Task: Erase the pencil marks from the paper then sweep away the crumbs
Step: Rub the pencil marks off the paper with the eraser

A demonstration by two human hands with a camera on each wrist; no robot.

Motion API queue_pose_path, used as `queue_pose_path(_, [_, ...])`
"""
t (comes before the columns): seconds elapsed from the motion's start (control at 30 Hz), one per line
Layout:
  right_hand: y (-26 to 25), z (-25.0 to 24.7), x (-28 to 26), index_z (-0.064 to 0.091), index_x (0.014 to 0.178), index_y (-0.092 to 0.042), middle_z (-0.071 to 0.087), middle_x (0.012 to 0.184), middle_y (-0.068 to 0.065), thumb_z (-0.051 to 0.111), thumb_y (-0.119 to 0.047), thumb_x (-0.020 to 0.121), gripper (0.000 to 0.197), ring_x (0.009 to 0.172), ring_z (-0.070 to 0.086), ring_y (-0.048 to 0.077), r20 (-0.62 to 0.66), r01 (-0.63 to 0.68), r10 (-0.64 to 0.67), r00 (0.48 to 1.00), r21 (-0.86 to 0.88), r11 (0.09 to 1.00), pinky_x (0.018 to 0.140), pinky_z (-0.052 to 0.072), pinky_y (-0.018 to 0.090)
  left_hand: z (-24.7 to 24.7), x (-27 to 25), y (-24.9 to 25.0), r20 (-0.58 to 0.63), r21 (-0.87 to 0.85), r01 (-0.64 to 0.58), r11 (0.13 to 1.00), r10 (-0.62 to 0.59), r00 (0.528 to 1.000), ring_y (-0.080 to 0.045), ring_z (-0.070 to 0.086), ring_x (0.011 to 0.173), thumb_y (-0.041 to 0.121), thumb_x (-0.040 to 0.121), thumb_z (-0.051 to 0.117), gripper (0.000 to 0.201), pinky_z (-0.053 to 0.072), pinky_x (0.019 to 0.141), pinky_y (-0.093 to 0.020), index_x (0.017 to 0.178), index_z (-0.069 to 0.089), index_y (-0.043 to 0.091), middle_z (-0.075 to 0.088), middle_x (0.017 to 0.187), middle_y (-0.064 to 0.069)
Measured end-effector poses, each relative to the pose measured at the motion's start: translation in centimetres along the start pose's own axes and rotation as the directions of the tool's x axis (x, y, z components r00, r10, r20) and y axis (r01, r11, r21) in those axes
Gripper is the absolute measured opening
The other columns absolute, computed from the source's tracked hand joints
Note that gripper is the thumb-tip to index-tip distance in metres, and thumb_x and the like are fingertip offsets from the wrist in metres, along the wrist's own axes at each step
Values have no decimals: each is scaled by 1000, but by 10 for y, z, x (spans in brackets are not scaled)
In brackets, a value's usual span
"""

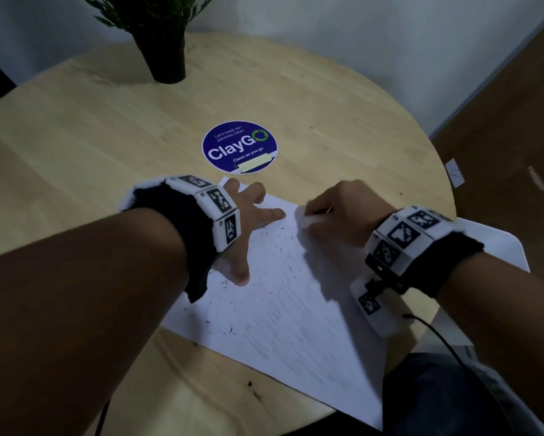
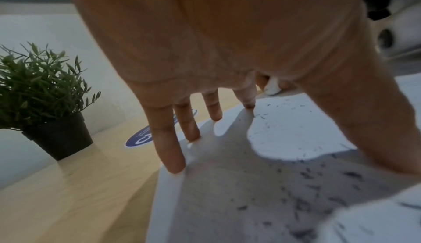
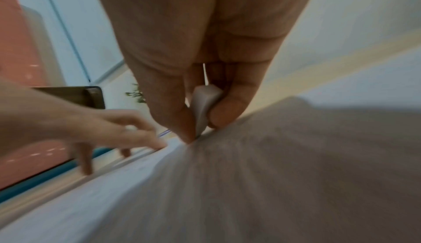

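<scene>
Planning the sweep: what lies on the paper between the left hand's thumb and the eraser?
Head view: bare white paper with scattered dark crumbs lies between the left hand and the eraser pinched by the right hand.

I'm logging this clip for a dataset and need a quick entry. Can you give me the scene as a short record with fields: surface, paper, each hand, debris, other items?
surface: round wooden table
paper: white sheet lying flat, faint pencil strokes left
left hand: left hand spread, fingers pressing the sheet down
right hand: right hand pinching a white eraser against the sheet's far part
debris: dark crumbs scattered on the sheet, mostly on its left part
other items: potted plant; round blue sticker
</scene>
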State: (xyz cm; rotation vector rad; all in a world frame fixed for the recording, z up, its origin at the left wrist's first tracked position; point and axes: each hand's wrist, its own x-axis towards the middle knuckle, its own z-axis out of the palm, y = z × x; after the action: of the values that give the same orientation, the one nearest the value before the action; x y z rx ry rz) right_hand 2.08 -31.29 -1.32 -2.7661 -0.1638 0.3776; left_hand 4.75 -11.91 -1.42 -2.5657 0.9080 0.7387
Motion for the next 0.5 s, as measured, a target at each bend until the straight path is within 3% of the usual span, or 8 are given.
queue_pose_path(0.07, [3, -2, 3, 71, 79, -13, 59, 66, 5, 62, -22, 81, 14, 63, 43, 19, -58, -42, 45, 997, 44, 998, 60, 35, 22, 0, 0, 0, 3, -2, 2, 1000, -2, 1000, -26, 27, 121, 64, 54, 73, 117, 36, 73, -36, 143, -3, 53, 15, 138, 7])
queue_pose_path(0.13, [-2, 4, 1, 67, 79, -6, 57, 73, 17, 61, -21, 79, 16, 64, 36, 22, -30, 38, -38, 999, -12, 999, 59, 36, 28, 1, 0, 0, -8, -8, 4, 1000, -4, 1000, -25, 27, 121, 62, 55, 74, 115, 35, 72, -35, 143, 0, 53, 16, 137, 7])
queue_pose_path(0.17, [-6, 6, -1, 68, 81, -6, 61, 79, 18, 63, -21, 78, 16, 65, 40, 26, 8, 82, -82, 997, -58, 995, 60, 37, 29, 1, 0, 0, -11, -12, 5, 1000, -5, 1000, -25, 26, 121, 61, 55, 74, 114, 36, 72, -35, 143, 1, 52, 16, 137, 7])
queue_pose_path(0.23, [-2, 0, 2, 71, 82, -9, 65, 77, 12, 65, -21, 78, 14, 70, 52, 28, 10, 64, -63, 998, -68, 996, 59, 40, 28, 1, -1, 0, -10, -15, 5, 1000, -5, 1000, -25, 26, 122, 61, 57, 75, 115, 35, 74, -35, 144, 0, 51, 14, 138, 7])
queue_pose_path(0.3, [5, -7, 7, 69, 76, -12, 63, 66, 4, 64, -18, 77, 8, 67, 52, 23, -36, -25, 25, 999, -11, 1000, 55, 40, 24, 1, 0, 0, -11, -19, 5, 1000, -6, 1000, -25, 25, 124, 62, 58, 75, 116, 34, 76, -34, 145, -1, 51, 13, 140, 7])
queue_pose_path(0.43, [-4, 6, -1, 70, 82, -10, 66, 82, 15, 62, -20, 78, 14, 81, 58, 32, 13, 101, -100, 995, -76, 992, 66, 45, 31, 3, 0, -1, -33, -17, 3, 1000, -4, 999, -24, 25, 122, 61, 58, 75, 115, 34, 75, -33, 145, 1, 51, 14, 139, 8])
queue_pose_path(0.5, [0, 0, 2, 73, 85, -12, 69, 82, 9, 64, -22, 80, 14, 79, 60, 27, 9, 46, -46, 999, -30, 998, 65, 45, 27, 2, 0, 0, -29, -24, 2, 1000, -3, 1000, -24, 25, 123, 62, 59, 75, 116, 32, 75, -32, 147, 0, 50, 13, 140, 7])
